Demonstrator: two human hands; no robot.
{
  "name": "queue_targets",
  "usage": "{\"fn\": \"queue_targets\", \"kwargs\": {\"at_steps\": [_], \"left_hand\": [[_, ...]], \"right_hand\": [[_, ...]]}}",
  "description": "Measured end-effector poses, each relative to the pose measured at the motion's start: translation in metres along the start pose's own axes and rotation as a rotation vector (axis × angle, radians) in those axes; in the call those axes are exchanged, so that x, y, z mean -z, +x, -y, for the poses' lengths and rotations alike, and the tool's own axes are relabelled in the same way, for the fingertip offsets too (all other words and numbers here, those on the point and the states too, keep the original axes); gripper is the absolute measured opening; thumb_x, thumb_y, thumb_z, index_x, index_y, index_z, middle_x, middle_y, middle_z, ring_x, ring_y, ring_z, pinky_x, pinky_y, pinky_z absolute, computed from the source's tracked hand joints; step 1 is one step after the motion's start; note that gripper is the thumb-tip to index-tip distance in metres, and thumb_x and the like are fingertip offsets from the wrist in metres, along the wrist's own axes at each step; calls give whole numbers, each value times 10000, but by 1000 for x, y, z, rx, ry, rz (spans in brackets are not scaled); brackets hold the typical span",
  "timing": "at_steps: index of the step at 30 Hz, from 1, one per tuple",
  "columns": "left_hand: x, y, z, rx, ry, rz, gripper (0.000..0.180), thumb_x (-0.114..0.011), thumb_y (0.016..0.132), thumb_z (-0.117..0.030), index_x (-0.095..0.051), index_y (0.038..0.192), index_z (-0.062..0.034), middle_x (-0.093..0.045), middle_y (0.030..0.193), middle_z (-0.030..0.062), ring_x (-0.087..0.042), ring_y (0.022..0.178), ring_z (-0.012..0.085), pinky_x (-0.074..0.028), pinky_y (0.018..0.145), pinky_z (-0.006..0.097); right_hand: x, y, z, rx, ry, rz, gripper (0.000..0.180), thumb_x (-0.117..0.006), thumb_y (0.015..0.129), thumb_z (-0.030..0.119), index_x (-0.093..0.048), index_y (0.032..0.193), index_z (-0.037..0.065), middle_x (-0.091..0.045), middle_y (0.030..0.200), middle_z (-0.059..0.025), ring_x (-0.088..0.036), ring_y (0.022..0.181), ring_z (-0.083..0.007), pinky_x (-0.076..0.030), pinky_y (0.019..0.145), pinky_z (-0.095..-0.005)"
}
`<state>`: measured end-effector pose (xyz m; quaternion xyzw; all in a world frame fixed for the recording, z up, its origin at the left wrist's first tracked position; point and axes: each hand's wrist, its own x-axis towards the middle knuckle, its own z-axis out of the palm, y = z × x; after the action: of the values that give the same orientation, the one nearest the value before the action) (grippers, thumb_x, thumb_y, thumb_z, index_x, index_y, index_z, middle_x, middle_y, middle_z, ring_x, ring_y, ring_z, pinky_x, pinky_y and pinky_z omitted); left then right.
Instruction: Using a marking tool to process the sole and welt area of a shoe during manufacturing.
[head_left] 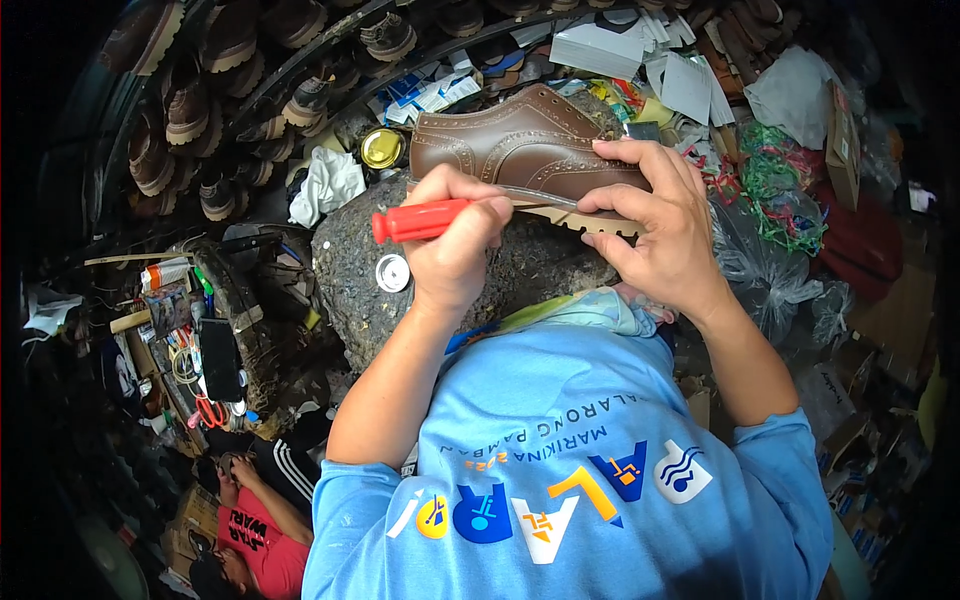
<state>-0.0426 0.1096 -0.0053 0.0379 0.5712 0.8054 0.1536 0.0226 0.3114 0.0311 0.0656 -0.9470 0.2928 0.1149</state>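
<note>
A brown leather brogue shoe [500, 145] with punched decoration and a tan, ridged sole lies on its side on a rough dark block [350, 250]. In my left hand [455, 235], closed in a fist, is a red-handled screwdriver [420, 220]. Its thin shaft runs right along the seam between the shoe's upper and sole; I cannot make out the tip. My right hand [665, 215] grips the toe end of the shoe, thumb against the ridged sole and fingers on the edge and upper.
An open yellow tin [381, 148] and a crumpled white cloth [328, 186] are left of the shoe. A round white lid [392, 272] rests on the block. Hand tools and a dark phone [220, 360] crowd the left. Plastic bags [765, 270] lie right. Another person [262, 535] is lower left.
</note>
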Motion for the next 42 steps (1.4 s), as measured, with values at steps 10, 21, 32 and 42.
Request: {"fn": "queue_targets", "kwargs": {"at_steps": [10, 21, 32, 42], "left_hand": [[0, 1, 1, -3, -78, -56, 96, -629, 745, -47, -535, 751, -28, -550, 655, 60, -442, 496, 111, -360, 474, 249], [2, 0, 5, -34, 186, 40, 106, -645, 755, -47, -547, 733, -14, -575, 648, 57, -474, 528, 84, -375, 484, 236], [0, 2, 3, -44, 216, 47, 88, -633, 756, -41, -554, 757, -3, -571, 645, 64, -470, 521, 92, -368, 477, 242], [5, 1, 3, 4, -132, -40, 94, -619, 757, -40, -531, 785, -25, -550, 659, 69, -447, 489, 118, -365, 461, 262]], "right_hand": [[2, 3, -3, 24, 13, 41, 242, -755, 593, 120, -709, 831, 123, -577, 1169, -68, -535, 1075, -268, -361, 933, -426], [1, 3, -1, 33, 4, 39, 250, -760, 588, 123, -708, 832, 124, -574, 1164, -75, -535, 1063, -271, -366, 918, -426], [1, 3, -2, 33, 4, 31, 249, -746, 585, 102, -706, 830, 122, -575, 1162, -76, -536, 1069, -270, -368, 920, -429], [0, 2, 1, 36, -15, 33, 261, -744, 595, 110, -718, 852, 143, -567, 1179, -80, -527, 1081, -285, -362, 929, -431]]}}
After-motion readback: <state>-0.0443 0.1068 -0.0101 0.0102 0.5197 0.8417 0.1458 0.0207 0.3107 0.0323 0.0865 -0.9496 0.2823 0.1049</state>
